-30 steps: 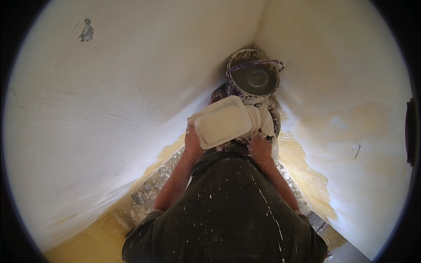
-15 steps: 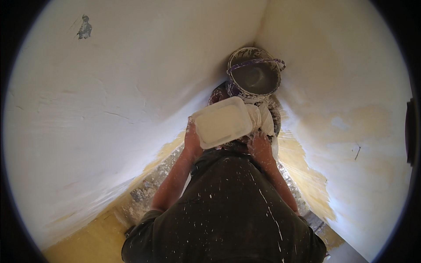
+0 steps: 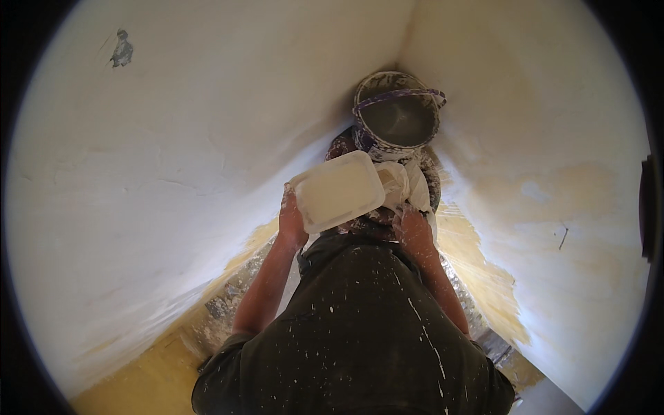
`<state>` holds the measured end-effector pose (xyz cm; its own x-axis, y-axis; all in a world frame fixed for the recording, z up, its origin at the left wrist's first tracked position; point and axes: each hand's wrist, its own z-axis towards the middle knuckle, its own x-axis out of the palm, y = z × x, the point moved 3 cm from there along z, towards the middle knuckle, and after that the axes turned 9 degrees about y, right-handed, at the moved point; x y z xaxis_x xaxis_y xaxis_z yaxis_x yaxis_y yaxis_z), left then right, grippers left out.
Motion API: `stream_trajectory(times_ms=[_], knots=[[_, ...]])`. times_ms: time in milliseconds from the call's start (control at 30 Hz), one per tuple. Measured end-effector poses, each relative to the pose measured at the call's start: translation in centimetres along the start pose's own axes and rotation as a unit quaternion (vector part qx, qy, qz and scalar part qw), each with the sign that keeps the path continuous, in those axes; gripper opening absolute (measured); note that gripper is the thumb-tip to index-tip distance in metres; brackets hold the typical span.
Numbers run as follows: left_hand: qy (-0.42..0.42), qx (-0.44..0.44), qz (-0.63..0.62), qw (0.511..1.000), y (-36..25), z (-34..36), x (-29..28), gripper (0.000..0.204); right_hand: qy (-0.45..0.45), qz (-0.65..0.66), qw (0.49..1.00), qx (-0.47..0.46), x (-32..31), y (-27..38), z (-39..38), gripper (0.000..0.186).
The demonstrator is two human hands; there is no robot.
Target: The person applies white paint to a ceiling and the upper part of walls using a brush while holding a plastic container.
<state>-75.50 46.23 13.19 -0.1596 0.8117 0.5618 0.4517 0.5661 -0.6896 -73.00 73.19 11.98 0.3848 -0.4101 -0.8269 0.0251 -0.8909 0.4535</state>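
Observation:
My left hand (image 3: 292, 216) is closed on the left end of a pale rectangular plastic tub (image 3: 339, 192), which is tilted in front of me. Whether the pale surface is the tub's contents or its base, I cannot tell. Close to the tub's right end is a crumpled whitish plastic bag (image 3: 417, 185). White-smeared, my right hand (image 3: 415, 228) is closed at the bag's near edge with its fingers bent. Behind the bag stands a round splattered bucket (image 3: 377, 146) with a purple handle (image 3: 401, 95) across it and murky liquid inside.
Two pale plastered walls meet in a corner behind the bucket. The left wall (image 3: 159, 152) has a grey patch (image 3: 122, 50) high up. Low on the right wall (image 3: 560, 145) is a yellowish unplastered strip (image 3: 477, 256). Under the bag shows a dark, speckled rounded thing (image 3: 434, 176).
My left hand has moved the tub a little to the left, and more of the bag shows beside it. My right hand stays at the bag.

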Motion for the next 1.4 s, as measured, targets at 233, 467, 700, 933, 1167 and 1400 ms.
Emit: stream_trajectory(times_ms=[233,467,700,933,1167,1400], knots=[[0.005,0.004,-0.010,1.000,-1.4,-0.3,0.3,0.055,0.018,0.030,0.999,0.012,0.0,-0.3,-0.1,0.037],[0.031,-0.016,0.028,0.999,-1.0,1.4,1.8,0.056,0.012,0.034,0.999,-0.009,0.0,-0.3,0.0,0.037],[0.063,0.012,0.167,0.984,-1.9,-0.8,3.4,0.054,0.002,0.037,0.999,-0.001,0.2,-0.7,0.0,0.035],[0.054,0.012,-0.036,0.998,-2.8,0.0,1.4,0.052,0.000,0.047,0.999,0.006,0.1,-0.5,0.0,0.035],[0.113,0.126,0.265,0.949,-1.4,1.6,1.1,0.052,-0.021,0.052,0.997,-0.050,-3.0,0.5,-1.7,0.034],[0.122,0.095,0.269,0.951,-0.6,1.1,0.1,0.048,0.018,-0.049,0.998,-0.019,-8.9,-2.9,-5.0,0.032]])
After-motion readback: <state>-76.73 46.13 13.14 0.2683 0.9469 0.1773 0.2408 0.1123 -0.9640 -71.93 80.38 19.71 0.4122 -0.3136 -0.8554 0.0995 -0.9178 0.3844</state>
